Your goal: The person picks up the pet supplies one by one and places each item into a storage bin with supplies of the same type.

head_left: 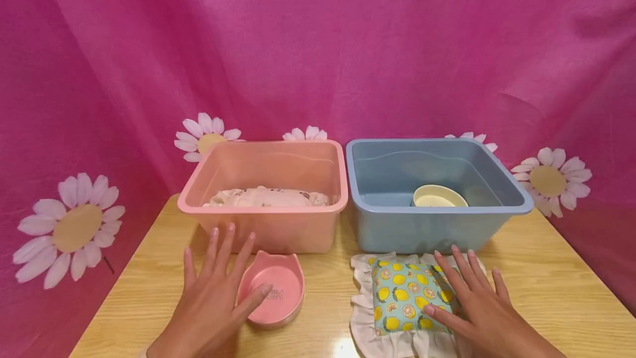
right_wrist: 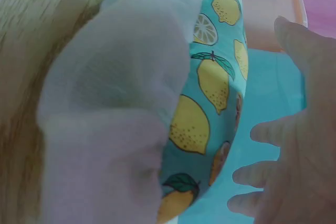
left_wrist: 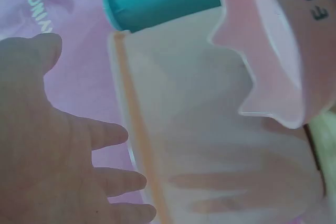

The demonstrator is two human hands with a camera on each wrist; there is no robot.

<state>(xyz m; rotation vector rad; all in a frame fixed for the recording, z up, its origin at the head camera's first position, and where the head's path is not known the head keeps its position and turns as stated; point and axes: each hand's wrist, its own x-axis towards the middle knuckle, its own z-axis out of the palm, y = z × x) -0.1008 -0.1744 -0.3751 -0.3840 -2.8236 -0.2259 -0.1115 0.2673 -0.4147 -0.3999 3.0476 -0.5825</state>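
Note:
A pink cat-eared bowl sits on the table in front of the pink tub, and its ears show at the upper right of the left wrist view. My left hand is spread beside it, the thumb overlapping the bowl in the head view; in the left wrist view the fingers are apart from it. A square cushion with a lemon print and white ruffle lies before the blue tub. Over its right side my right hand has its fingers spread, gripping nothing. In the right wrist view those fingers appear clear of the cushion.
Two tubs stand side by side at the back. The pink tub contains a whitish fabric item; the blue tub contains a pale yellow bowl. Behind the wooden table hangs a magenta cloth with daisies.

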